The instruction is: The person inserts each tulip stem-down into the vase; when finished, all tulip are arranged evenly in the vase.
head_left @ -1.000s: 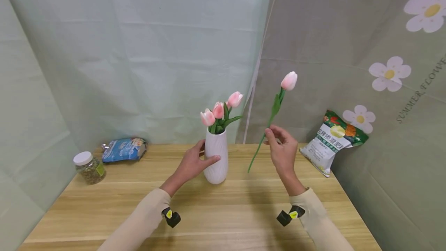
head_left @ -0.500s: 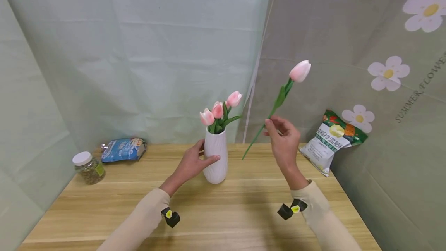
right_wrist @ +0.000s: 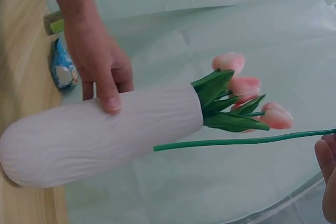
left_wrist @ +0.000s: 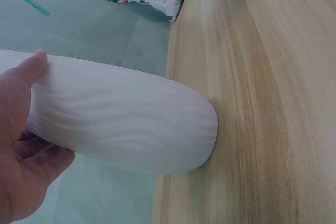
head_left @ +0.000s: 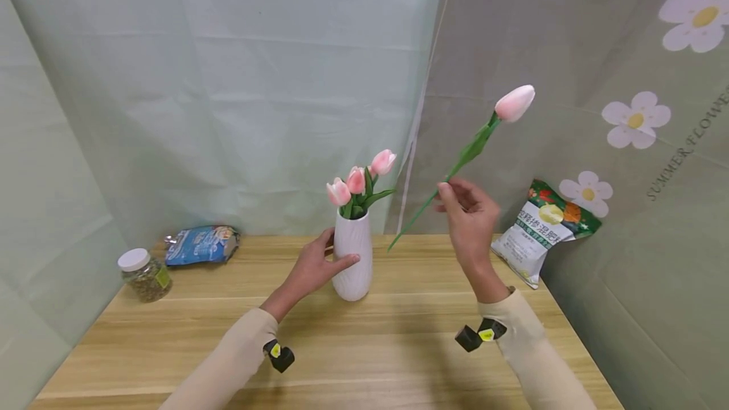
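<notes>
A white ridged vase [head_left: 353, 258] stands upright on the wooden table, with several pink tulips [head_left: 356, 180] and green leaves in its mouth. My left hand [head_left: 313, 266] grips the vase from its left side, thumb across the front; the left wrist view shows the fingers round behind the vase [left_wrist: 121, 114]. Up and to the right, my right hand [head_left: 471, 220] pinches the green stem of a single pink tulip [head_left: 515, 104] between thumb and fingers. This tulip leans right, its bare stem end [right_wrist: 173, 146] pointing down-left towards the vase, apart from it in the head view.
At the back left of the table [head_left: 319, 359] stand a jar [head_left: 145, 276] with a white lid and a blue bag [head_left: 203, 245]. A white and green bag [head_left: 541, 233] leans against the curtain at the right. Curtains [head_left: 296, 93] enclose the back and sides.
My right hand has risen and shifted slightly right, tilting the single tulip further over to the right; its stem end has moved up and left. The left hand and vase have stayed in place.
</notes>
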Available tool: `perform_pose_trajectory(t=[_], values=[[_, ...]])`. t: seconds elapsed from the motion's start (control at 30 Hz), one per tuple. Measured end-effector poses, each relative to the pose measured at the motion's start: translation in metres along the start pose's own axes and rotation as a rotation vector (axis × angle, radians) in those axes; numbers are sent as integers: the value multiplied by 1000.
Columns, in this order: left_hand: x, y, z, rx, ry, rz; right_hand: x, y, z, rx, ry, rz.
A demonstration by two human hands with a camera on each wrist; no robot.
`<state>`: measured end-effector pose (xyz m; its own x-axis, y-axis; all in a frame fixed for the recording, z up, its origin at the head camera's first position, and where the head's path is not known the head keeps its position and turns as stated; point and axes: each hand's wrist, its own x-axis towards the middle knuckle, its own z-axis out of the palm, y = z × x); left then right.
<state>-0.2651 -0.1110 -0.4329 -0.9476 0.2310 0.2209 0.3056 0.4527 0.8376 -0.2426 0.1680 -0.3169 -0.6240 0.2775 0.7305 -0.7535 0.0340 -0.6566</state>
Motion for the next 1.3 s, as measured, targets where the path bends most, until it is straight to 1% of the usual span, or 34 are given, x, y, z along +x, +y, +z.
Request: perform_pose_trajectory(t=[0.17, 0.27, 0.4, 0.83, 1.0, 1.13, 1.3], values=[[0, 0, 0, 0, 3, -1, 7, -8, 3, 35, 19, -19], [0, 1, 0, -1, -1, -3, 11, -12, 7, 83, 37, -15], [0, 1, 0, -3, -5, -9, 15, -15, 11, 96, 49, -25], [-1, 2, -1, 2, -9, -18, 27, -23, 22, 98, 40, -70], [-1, 2, -1, -2, -9, -15, 29, -21, 26, 91, 32, -89], [-1, 3, -1, -6, -12, -8, 29, -19, 29, 106, 28, -91], [-1, 2, 0, -3, -4, 8, 28, -16, 32, 88, 14, -89]])
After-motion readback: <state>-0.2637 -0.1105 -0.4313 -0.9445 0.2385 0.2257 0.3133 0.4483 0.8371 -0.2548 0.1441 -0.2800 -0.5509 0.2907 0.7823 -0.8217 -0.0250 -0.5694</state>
